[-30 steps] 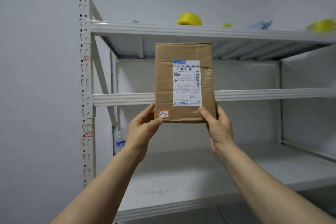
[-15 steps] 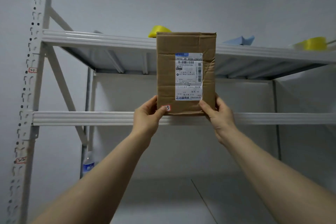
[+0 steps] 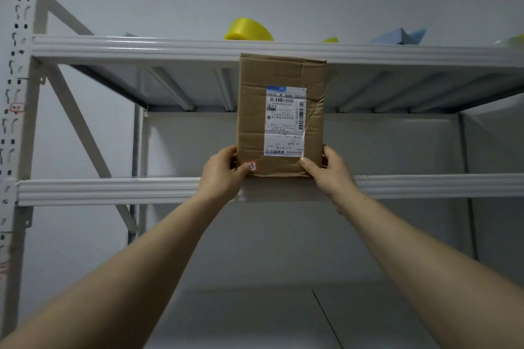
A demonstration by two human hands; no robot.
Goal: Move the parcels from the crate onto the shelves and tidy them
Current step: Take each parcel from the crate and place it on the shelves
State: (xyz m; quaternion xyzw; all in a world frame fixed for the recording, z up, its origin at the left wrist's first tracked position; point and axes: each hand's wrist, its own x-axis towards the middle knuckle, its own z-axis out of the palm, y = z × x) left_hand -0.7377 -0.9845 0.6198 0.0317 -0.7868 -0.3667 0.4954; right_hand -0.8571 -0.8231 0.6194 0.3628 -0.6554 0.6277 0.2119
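Note:
A brown cardboard parcel (image 3: 255,113) with a white shipping label stands upright, its bottom edge at the front rail of the middle shelf (image 3: 113,190). My left hand (image 3: 224,176) grips its lower left corner, the thumb over a small red-edged sticker. My right hand (image 3: 330,171) grips the lower right corner, thumb on the label's bottom edge. The parcel's top reaches the front rail of the upper shelf (image 3: 141,48). The crate is out of view.
Yellow parcels (image 3: 248,30) and a blue one (image 3: 399,37) lie on the upper shelf. A perforated white upright (image 3: 17,93) with a diagonal brace stands at the left. The lower shelf (image 3: 255,317) shows below my arms.
Both hands have raised the parcel from below the middle rail up to it, and my view has tilted upward and closer to the shelves. The grip is unchanged.

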